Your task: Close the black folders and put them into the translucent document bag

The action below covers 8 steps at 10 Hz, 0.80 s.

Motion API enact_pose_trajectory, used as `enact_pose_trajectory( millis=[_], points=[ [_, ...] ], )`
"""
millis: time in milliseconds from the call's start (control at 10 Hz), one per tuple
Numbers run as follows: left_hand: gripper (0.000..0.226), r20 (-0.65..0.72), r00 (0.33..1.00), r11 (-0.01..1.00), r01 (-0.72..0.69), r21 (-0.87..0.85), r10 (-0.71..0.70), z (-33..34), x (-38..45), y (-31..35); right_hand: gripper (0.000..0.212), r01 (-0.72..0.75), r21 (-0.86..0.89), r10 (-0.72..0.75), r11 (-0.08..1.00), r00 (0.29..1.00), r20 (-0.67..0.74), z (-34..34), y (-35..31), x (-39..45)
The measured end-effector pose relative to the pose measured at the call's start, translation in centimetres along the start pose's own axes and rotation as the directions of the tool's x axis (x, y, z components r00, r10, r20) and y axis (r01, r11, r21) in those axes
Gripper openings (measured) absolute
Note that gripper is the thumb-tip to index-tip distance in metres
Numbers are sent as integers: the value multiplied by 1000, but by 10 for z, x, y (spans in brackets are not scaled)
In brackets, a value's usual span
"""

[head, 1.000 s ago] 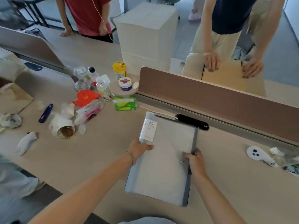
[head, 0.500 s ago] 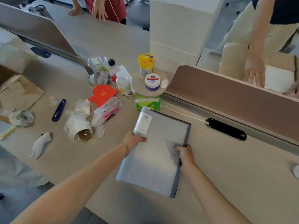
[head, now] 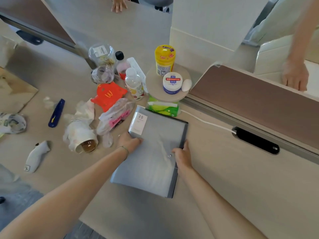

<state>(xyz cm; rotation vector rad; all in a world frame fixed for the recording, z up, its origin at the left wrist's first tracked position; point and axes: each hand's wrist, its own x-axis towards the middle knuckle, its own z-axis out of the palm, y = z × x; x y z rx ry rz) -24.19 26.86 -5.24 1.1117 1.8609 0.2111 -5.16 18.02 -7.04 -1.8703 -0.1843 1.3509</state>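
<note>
While the translucent document bag (head: 151,152) lies flat on the table (head: 233,187), both hands grip it from opposite sides. The left hand (head: 128,142) clasps the bag's left edge just below a white label (head: 138,124) printed with "20", thumb on top. The right hand (head: 182,156) holds the right edge near a small snap button (head: 170,155), fingers curled over the dark side. Through the cloudy plastic a dark grey mass shows, and a black folder edge (head: 183,135) runs along the bag's right side, so the black folders sit inside the bag; how many there are I cannot tell.

The bag's far corner touches a green tissue pack (head: 163,108), which sits under a round wooden disc (head: 155,90). On the disc stand a yellow canister (head: 164,60), a white cream jar (head: 172,82) with a blue base and a small white oval object (head: 187,85). To the left of the bag is a spread of clutter: a clear bottle (head: 134,83), a red paper piece (head: 107,95), a crumpled plastic bag (head: 115,118), a tipped paper cup (head: 82,140), a blue pen-like tool (head: 56,112) and a white controller (head: 37,156). A white cable (head: 207,122) runs from behind the tissue pack to a black slot (head: 255,140) in the table beside a brown divider (head: 259,99). Beyond the divider another person's hand (head: 295,75) rests on a pale surface.
</note>
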Motion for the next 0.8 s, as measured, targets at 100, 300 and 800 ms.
enact_pose_trajectory(
  millis=[100,300,800],
  points=[
    [52,-33,999,989,-8,149,13,2,7,2,95,-2,-14,2,1000,1000,-13,5,-2,7],
    [56,-89,993,971,-52,234,74,9,9,4,102,43,-91,-46,995,998,-32,7,-2,9],
    [68,-154,932,940,-305,152,327,24,-63,38,82,353,-36,-346,935,930,125,-31,-43,-47]
  ],
)
